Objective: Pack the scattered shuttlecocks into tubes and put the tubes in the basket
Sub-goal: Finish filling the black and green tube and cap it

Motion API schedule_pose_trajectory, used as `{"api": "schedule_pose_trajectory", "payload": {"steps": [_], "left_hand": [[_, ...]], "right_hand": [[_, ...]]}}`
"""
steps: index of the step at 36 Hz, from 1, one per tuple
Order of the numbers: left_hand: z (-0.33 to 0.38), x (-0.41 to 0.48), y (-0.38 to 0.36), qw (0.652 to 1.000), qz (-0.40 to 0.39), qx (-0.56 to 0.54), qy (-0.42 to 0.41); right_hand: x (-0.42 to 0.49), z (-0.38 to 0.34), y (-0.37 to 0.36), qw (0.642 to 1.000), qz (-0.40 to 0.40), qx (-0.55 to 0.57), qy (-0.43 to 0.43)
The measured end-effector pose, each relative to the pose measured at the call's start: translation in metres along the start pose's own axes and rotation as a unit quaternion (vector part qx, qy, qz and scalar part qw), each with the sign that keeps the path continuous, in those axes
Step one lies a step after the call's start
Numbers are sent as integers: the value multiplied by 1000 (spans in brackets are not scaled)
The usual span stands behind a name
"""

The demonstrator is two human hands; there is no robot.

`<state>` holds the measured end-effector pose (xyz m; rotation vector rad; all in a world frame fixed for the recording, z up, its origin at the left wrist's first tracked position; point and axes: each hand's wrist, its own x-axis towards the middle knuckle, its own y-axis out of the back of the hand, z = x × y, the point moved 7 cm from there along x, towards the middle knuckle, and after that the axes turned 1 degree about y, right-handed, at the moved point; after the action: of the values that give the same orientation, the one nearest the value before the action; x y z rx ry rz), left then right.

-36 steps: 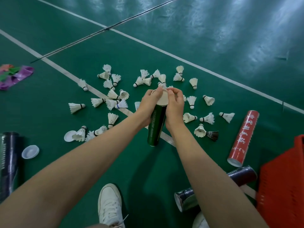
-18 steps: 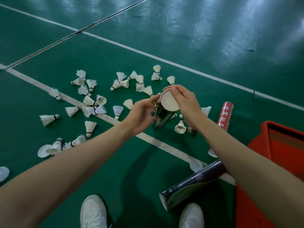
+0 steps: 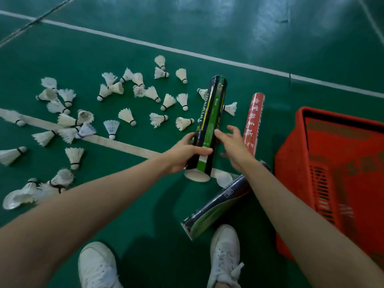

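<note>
Glossy black-and-green cardboard tube [image 3: 211, 113], white cap [image 3: 197, 176] on, my left hand [image 3: 182, 154] wrapped round it; right hand [image 3: 234, 146] alongside, fingers spread, holding nothing.

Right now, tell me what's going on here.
A person is packing shuttlecocks. The left hand grips a capped green tube, and the right hand is open beside it. The red basket stands to the right, the tube not yet in it. Many shuttlecocks lie scattered; a red tube and a dark tube lie nearby.
</note>
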<state>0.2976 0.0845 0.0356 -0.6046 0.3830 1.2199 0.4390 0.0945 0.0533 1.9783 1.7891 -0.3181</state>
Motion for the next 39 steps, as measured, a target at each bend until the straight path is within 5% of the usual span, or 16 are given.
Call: {"api": "schedule_pose_trajectory", "payload": {"steps": [3, 6, 8, 12, 14, 17, 21, 39], "left_hand": [[-28, 3, -6, 996, -5, 74, -54], [-54, 9, -11, 985, -25, 158, -68], [-62, 18, -11, 989, -28, 122, -74], [-93, 38, 5, 994, 86, 62, -25], [-119, 46, 10, 973, 117, 199, 16], [-160, 45, -10, 898, 8, 434, 78], [-200, 39, -27, 848, -98, 516, 73], [-152, 12, 86, 828, 31, 560, -2]], "right_hand": [[13, 29, -13, 994, -44, 88, -43], [30, 52, -11, 994, -10, 103, -32], [38, 66, -4, 994, 17, 108, -23], [40, 91, 9, 995, 26, 83, -40], [40, 106, 17, 995, 37, 67, -60], [38, 122, 25, 995, 41, 42, -82], [35, 130, 30, 996, 40, 28, -77], [39, 126, 21, 997, 70, -24, -35]]}}
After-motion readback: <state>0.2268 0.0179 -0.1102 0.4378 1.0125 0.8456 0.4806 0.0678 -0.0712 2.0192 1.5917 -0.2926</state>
